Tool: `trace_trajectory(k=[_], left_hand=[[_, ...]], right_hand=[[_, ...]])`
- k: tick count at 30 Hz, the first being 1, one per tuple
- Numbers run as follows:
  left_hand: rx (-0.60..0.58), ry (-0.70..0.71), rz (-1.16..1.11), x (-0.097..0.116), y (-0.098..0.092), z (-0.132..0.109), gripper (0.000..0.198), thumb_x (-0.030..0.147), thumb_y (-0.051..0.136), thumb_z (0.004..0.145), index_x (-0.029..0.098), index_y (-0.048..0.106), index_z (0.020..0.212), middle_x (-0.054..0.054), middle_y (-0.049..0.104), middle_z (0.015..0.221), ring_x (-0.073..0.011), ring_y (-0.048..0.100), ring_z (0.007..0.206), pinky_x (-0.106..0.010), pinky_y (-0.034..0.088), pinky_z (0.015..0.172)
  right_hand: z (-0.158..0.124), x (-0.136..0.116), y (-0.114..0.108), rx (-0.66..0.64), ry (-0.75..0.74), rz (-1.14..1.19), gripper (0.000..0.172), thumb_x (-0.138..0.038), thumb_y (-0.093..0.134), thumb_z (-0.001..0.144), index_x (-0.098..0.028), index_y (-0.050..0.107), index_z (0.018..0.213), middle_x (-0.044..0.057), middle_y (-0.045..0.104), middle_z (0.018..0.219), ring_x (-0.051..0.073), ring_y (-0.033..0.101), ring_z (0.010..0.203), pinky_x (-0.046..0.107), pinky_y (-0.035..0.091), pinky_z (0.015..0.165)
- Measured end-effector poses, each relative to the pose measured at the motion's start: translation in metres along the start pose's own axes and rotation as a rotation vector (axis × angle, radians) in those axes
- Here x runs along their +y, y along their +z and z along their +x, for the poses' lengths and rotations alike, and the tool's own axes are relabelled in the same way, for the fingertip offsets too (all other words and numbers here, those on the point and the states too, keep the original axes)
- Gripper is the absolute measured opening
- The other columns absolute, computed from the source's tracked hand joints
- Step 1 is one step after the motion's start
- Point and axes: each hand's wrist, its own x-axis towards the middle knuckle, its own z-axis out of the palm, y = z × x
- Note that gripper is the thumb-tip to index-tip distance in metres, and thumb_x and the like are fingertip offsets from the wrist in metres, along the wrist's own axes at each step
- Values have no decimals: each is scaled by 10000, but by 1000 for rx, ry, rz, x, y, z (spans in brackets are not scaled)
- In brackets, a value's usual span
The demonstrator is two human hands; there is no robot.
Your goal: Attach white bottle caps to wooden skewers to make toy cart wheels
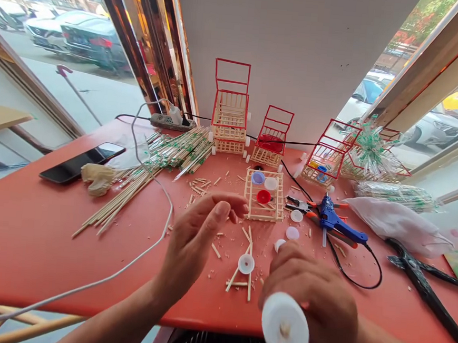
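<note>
My right hand is closed, palm down, above the front edge of the table. From it, close to the camera, juts a white round cap with what looks like the end of a stick at its centre; the rest of it is hidden by my fingers. My left hand hovers left of the middle with bent fingers and the thumb apart, nothing visible in it. Between my hands a small white cap lies on several short sticks. Beyond them stands a stick frame holding blue, white and red caps.
Small stick carts with red handles line the wall. On the right lie a blue glue gun, pliers and large black-handled cutters. Chopsticks, a phone and a white cable occupy the left side.
</note>
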Motion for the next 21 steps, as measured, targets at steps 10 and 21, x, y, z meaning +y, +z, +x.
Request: trace_trajectory(k=[10,21], left_hand=[[-429,114,186,8,24,27,476,381,870,773,263,731,1212,-105,709,1218,-248,672,1093,-336,568,866],[-367,-51,34,-22,32,40,366,401,842,782,190,730,1059,-85,727,1088,-196,688,950,-309,563,838]], right_hand=[[4,58,-10,227,262,-294,71,-288,645,973,-228,682,981,21,735,868,171,683,801,287,527,733],[5,69,-7,329,284,-372,122,-313,665,951,-218,656,876,-5,694,770,140,608,681,253,466,654]])
